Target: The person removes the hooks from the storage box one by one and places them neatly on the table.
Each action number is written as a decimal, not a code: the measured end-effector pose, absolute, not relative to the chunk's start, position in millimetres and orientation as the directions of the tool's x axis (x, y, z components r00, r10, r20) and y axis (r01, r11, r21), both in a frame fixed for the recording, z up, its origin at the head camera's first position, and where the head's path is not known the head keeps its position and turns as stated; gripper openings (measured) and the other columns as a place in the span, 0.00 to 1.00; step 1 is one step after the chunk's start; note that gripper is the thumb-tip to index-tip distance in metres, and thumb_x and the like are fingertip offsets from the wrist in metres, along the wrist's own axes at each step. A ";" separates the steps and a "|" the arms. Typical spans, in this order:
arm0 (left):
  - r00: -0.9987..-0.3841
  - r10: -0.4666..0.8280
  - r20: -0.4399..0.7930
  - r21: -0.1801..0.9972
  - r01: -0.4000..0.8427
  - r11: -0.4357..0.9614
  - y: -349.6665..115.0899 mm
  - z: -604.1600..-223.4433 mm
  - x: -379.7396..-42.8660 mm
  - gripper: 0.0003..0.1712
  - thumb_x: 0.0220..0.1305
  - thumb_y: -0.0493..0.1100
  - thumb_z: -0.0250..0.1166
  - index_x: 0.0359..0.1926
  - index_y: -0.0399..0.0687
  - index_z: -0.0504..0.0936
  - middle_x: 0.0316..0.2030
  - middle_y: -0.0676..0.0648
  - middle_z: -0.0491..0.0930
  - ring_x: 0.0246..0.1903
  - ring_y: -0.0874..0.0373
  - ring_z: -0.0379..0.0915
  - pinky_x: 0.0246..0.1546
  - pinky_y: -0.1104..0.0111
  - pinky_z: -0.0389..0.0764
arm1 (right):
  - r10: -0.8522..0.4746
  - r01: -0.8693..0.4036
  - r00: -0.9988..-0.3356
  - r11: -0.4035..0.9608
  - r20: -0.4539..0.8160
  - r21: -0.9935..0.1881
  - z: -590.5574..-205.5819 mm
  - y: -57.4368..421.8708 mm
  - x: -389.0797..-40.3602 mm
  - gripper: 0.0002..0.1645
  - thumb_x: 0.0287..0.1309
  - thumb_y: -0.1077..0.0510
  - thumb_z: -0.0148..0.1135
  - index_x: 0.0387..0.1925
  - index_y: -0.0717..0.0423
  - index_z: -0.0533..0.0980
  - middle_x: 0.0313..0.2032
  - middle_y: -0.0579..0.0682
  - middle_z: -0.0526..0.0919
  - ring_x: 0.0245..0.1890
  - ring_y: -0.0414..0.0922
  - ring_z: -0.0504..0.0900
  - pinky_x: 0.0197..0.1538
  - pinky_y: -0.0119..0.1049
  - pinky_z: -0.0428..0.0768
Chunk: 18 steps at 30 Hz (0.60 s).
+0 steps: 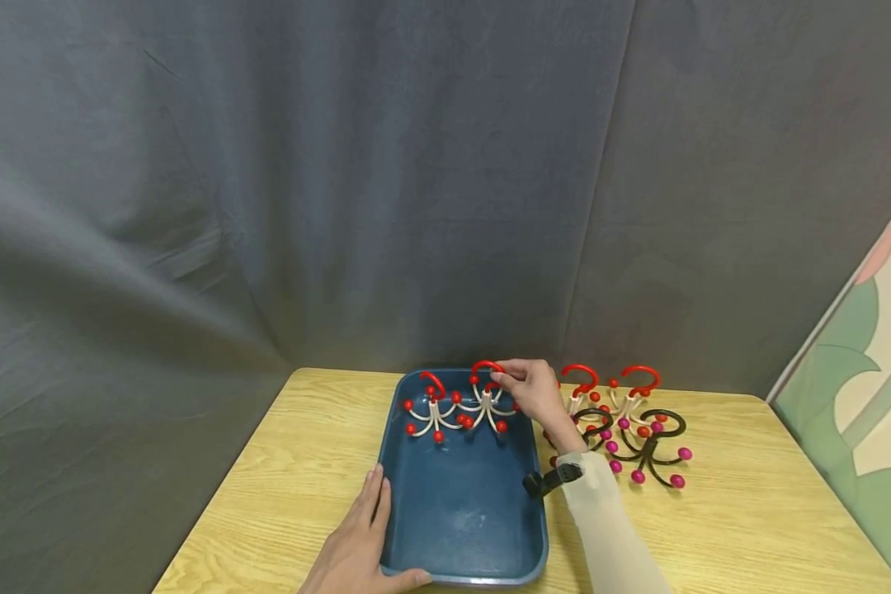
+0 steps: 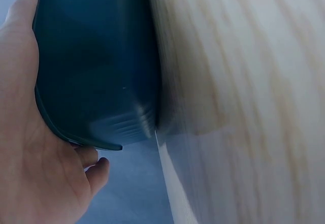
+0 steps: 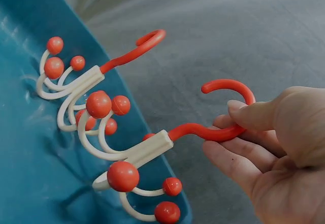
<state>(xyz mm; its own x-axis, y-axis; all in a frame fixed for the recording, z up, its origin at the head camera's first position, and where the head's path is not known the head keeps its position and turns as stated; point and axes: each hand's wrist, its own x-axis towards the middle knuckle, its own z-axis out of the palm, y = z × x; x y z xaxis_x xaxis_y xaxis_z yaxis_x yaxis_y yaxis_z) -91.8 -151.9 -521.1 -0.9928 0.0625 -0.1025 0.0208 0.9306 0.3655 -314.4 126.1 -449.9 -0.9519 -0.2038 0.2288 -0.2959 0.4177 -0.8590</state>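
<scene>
My right hand (image 1: 538, 392) pinches the red hook end of a multi-arm hook (image 3: 147, 150) between thumb and fingers. Its white arms, tipped with red balls, overlap the far right part of the blue tray (image 1: 456, 511). To its left, a second white-armed hook with a red top (image 1: 434, 412) rests in the tray's far end, leaning on the wall. My left hand (image 1: 360, 536) rests against the tray's near left corner. Its fingers lie along the left rim and its thumb stretches along the front edge.
Right of the tray stand two more white-armed hooks with red tops, one of them this hook (image 1: 642, 379). Before them are black hooks with magenta balls, one being this black hook (image 1: 649, 450). A grey curtain (image 1: 431, 181) hangs behind the wooden table (image 1: 267, 495).
</scene>
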 end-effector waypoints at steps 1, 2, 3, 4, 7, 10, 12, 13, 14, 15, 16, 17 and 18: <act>-0.993 0.064 -0.100 0.364 0.023 0.931 -152.0 -520.8 -91.7 0.82 0.44 0.92 0.60 0.84 0.43 0.50 0.86 0.43 0.40 0.84 0.44 0.46 0.72 0.43 0.74 | -0.204 -0.299 -0.951 0.419 0.232 -0.857 -447.1 126.8 -313.5 0.14 0.66 0.58 0.71 0.51 0.58 0.89 0.42 0.57 0.93 0.26 0.43 0.83 0.25 0.29 0.70; -0.993 0.065 -0.099 0.365 0.025 0.931 -152.0 -520.2 -91.4 0.81 0.44 0.92 0.60 0.84 0.43 0.50 0.86 0.43 0.40 0.84 0.44 0.46 0.71 0.43 0.75 | -0.204 -0.298 -0.951 0.418 0.232 -0.858 -444.2 127.5 -312.3 0.14 0.66 0.58 0.72 0.51 0.58 0.89 0.42 0.57 0.93 0.29 0.44 0.86 0.26 0.29 0.72; -0.993 0.067 -0.099 0.367 0.026 0.930 -152.1 -520.2 -91.4 0.81 0.44 0.92 0.60 0.84 0.43 0.50 0.86 0.43 0.40 0.84 0.44 0.46 0.71 0.43 0.75 | -0.206 -0.300 -0.951 0.420 0.232 -0.857 -441.2 128.5 -311.1 0.14 0.66 0.58 0.71 0.51 0.58 0.88 0.43 0.57 0.93 0.31 0.46 0.88 0.28 0.29 0.74; -0.993 0.068 -0.100 0.368 0.026 0.929 -152.4 -520.3 -91.3 0.81 0.45 0.92 0.60 0.84 0.43 0.50 0.86 0.43 0.40 0.84 0.44 0.47 0.71 0.43 0.75 | -0.210 -0.301 -0.950 0.417 0.232 -0.858 -438.3 129.1 -309.8 0.15 0.66 0.57 0.71 0.52 0.58 0.88 0.44 0.57 0.93 0.35 0.47 0.90 0.29 0.28 0.76; -0.992 0.069 -0.106 0.375 0.025 0.927 -153.2 -521.1 -91.4 0.80 0.45 0.91 0.60 0.84 0.43 0.50 0.86 0.43 0.40 0.84 0.44 0.47 0.70 0.42 0.76 | -0.220 -0.305 -0.948 0.412 0.231 -0.859 -428.9 132.1 -305.5 0.16 0.67 0.56 0.71 0.53 0.58 0.88 0.45 0.57 0.93 0.38 0.48 0.91 0.29 0.29 0.76; -0.991 0.067 -0.118 0.380 0.017 0.925 -153.4 -522.0 -92.2 0.81 0.45 0.92 0.59 0.84 0.43 0.49 0.86 0.43 0.40 0.84 0.44 0.47 0.70 0.41 0.75 | -0.237 -0.306 -0.945 0.391 0.227 -0.868 -417.8 135.9 -300.0 0.15 0.67 0.56 0.71 0.53 0.57 0.88 0.46 0.57 0.93 0.32 0.45 0.88 0.24 0.30 0.71; -0.990 0.066 -0.123 0.380 0.014 0.925 -153.4 -522.9 -93.0 0.81 0.45 0.92 0.59 0.84 0.43 0.49 0.86 0.43 0.39 0.84 0.44 0.47 0.70 0.40 0.75 | -0.248 -0.309 -0.942 0.379 0.226 -0.872 -409.9 138.9 -295.7 0.15 0.67 0.56 0.71 0.52 0.56 0.88 0.46 0.57 0.93 0.26 0.40 0.82 0.23 0.30 0.69; -0.990 0.066 -0.125 0.378 0.014 0.926 -153.4 -523.5 -93.5 0.81 0.45 0.92 0.58 0.84 0.43 0.49 0.86 0.43 0.39 0.83 0.44 0.47 0.70 0.40 0.74 | -0.254 -0.308 -0.941 0.373 0.223 -0.875 -405.7 140.6 -293.3 0.15 0.67 0.56 0.71 0.52 0.56 0.88 0.46 0.57 0.93 0.22 0.39 0.79 0.22 0.31 0.67; -0.990 0.066 -0.126 0.377 0.014 0.926 -153.5 -523.9 -94.0 0.81 0.45 0.93 0.58 0.85 0.43 0.49 0.86 0.43 0.39 0.83 0.44 0.47 0.70 0.40 0.74 | -0.256 -0.308 -0.941 0.369 0.222 -0.877 -401.8 142.2 -290.9 0.15 0.67 0.55 0.72 0.52 0.56 0.88 0.46 0.56 0.93 0.20 0.38 0.75 0.21 0.30 0.66; -0.990 0.068 -0.124 0.374 0.017 0.927 -153.6 -524.1 -94.4 0.81 0.45 0.93 0.58 0.85 0.43 0.49 0.86 0.43 0.39 0.83 0.44 0.47 0.70 0.40 0.74 | -0.260 -0.308 -0.940 0.364 0.222 -0.879 -397.8 144.1 -288.6 0.16 0.67 0.55 0.72 0.52 0.56 0.88 0.46 0.57 0.93 0.18 0.38 0.72 0.20 0.30 0.65; -0.990 0.070 -0.120 0.372 0.020 0.928 -153.9 -524.3 -94.8 0.81 0.45 0.93 0.58 0.85 0.43 0.49 0.86 0.43 0.39 0.83 0.44 0.47 0.70 0.41 0.75 | -0.261 -0.308 -0.940 0.364 0.222 -0.879 -394.0 145.9 -286.2 0.16 0.66 0.54 0.72 0.53 0.56 0.88 0.46 0.57 0.93 0.19 0.36 0.73 0.20 0.30 0.64; -0.991 0.072 -0.117 0.371 0.023 0.928 -154.2 -524.5 -95.1 0.81 0.45 0.93 0.58 0.85 0.43 0.49 0.86 0.43 0.39 0.83 0.44 0.47 0.70 0.41 0.75 | -0.264 -0.311 -0.938 0.361 0.224 -0.879 -390.0 147.9 -283.7 0.17 0.66 0.54 0.72 0.53 0.56 0.88 0.47 0.57 0.93 0.20 0.36 0.77 0.19 0.31 0.63; -0.991 0.074 -0.115 0.370 0.026 0.929 -154.4 -524.3 -95.4 0.81 0.45 0.92 0.58 0.85 0.43 0.49 0.86 0.43 0.39 0.83 0.44 0.47 0.70 0.41 0.75 | -0.268 -0.315 -0.936 0.352 0.228 -0.881 -386.0 150.0 -281.3 0.17 0.66 0.54 0.72 0.53 0.56 0.88 0.47 0.57 0.93 0.21 0.37 0.79 0.19 0.30 0.63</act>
<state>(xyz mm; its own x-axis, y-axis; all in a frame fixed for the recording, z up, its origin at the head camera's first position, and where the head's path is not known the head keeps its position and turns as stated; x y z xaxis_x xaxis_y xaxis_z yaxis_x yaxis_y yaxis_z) -95.4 -154.4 -524.3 -0.9906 0.0736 -0.1150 0.0260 0.9286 0.3701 -281.3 150.0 -386.0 -0.9361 -0.2677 0.2280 -0.3152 0.3517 -0.8815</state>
